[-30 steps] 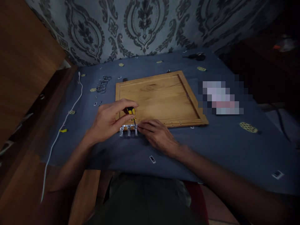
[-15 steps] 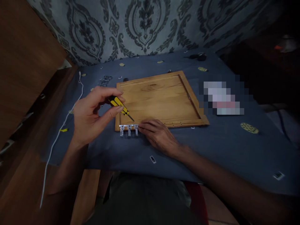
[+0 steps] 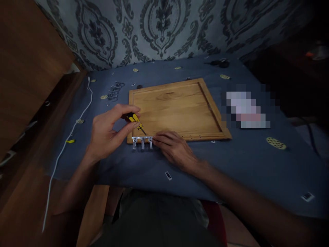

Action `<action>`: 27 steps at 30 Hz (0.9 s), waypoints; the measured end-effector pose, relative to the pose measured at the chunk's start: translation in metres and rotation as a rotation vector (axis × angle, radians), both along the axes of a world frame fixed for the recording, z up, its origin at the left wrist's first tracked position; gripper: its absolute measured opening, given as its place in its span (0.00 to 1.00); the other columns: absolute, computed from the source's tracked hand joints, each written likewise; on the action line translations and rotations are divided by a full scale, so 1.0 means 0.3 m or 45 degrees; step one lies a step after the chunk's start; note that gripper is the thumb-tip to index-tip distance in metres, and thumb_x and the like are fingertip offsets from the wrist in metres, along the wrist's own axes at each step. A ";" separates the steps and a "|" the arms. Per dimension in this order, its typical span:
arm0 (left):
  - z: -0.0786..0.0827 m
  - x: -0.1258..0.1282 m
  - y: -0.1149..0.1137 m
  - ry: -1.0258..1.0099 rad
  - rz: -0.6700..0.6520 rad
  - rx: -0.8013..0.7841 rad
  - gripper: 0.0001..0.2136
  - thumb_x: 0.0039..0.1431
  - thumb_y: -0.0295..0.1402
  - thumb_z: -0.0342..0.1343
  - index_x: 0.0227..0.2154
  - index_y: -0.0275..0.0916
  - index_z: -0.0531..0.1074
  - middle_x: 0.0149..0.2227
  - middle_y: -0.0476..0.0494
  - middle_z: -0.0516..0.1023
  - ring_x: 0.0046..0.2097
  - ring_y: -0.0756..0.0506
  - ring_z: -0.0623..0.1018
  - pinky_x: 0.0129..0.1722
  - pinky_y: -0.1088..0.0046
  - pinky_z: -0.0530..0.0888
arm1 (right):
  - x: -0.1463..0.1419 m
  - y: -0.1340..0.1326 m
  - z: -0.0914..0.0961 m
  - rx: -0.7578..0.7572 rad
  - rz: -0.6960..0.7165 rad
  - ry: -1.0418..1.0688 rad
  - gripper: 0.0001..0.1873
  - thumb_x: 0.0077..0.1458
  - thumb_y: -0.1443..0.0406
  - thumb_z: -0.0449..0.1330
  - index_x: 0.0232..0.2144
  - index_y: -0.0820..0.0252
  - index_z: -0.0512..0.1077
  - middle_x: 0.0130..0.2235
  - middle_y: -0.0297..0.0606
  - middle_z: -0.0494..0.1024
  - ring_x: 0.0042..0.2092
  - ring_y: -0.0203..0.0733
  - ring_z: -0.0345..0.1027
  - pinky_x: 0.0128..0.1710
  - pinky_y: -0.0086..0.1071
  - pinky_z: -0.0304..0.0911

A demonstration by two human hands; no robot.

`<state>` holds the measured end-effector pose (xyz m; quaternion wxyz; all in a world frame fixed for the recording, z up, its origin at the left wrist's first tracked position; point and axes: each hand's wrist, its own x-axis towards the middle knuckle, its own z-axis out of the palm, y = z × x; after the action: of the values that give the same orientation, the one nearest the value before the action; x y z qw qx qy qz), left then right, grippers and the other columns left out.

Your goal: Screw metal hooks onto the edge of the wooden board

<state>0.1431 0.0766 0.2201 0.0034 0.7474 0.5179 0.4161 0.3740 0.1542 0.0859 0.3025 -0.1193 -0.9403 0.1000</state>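
Observation:
My left hand (image 3: pixel 108 132) is closed around a small screwdriver (image 3: pixel 135 120) with a yellow and black handle. Its thin shaft slants down to the right, with the tip just above a metal hook rail (image 3: pixel 140 138). Several hooks of the rail hang over the near edge of a framed wooden panel (image 3: pixel 169 106), which lies flat. My right hand (image 3: pixel 176 151) holds the right end of the rail against the panel's edge, fingers pressed together and covering that end. Whether the tip touches a screw, I cannot tell.
Loose metal hooks (image 3: pixel 115 91) lie beyond my left hand on the blue patterned cloth (image 3: pixel 200 185). A white cable (image 3: pixel 63 151) runs down the left side. A dark object (image 3: pixel 219 63) rests at the far right, and a blurred-out item (image 3: pixel 246 108) sits right of the panel.
My left hand has shifted right and slightly down, bringing the screwdriver's tip closer to the rail. My right hand stays on the rail's end.

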 end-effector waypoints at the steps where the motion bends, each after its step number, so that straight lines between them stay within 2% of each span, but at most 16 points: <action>1: -0.001 0.002 -0.001 -0.001 0.003 0.000 0.10 0.66 0.34 0.64 0.48 0.43 0.77 0.43 0.47 0.85 0.41 0.48 0.84 0.44 0.71 0.82 | 0.001 0.000 -0.001 0.003 -0.004 -0.001 0.17 0.67 0.73 0.54 0.51 0.59 0.79 0.50 0.42 0.85 0.54 0.48 0.75 0.53 0.44 0.72; 14: -0.026 -0.043 -0.026 -0.100 0.034 0.110 0.13 0.63 0.28 0.66 0.49 0.42 0.77 0.41 0.51 0.84 0.40 0.52 0.83 0.44 0.78 0.80 | 0.006 -0.003 0.007 -0.059 -0.001 -0.052 0.19 0.67 0.72 0.55 0.54 0.57 0.79 0.51 0.44 0.85 0.56 0.49 0.75 0.55 0.48 0.73; 22: -0.036 0.007 -0.022 -0.043 0.007 0.044 0.10 0.65 0.30 0.64 0.48 0.40 0.77 0.42 0.47 0.84 0.41 0.50 0.83 0.43 0.76 0.78 | 0.006 -0.007 0.019 -0.004 -0.007 -0.005 0.17 0.68 0.72 0.54 0.52 0.60 0.80 0.50 0.45 0.85 0.54 0.49 0.77 0.54 0.46 0.75; 27: -0.041 0.030 -0.012 0.014 -0.074 0.033 0.09 0.66 0.29 0.62 0.48 0.39 0.77 0.42 0.47 0.85 0.40 0.50 0.83 0.43 0.76 0.79 | 0.004 -0.004 0.007 -0.050 0.002 -0.029 0.19 0.67 0.73 0.54 0.53 0.57 0.79 0.50 0.44 0.85 0.55 0.49 0.76 0.54 0.49 0.74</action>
<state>0.1521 0.0730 0.2080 0.0029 0.7645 0.4905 0.4183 0.3754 0.1531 0.0879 0.2894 -0.1258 -0.9416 0.1174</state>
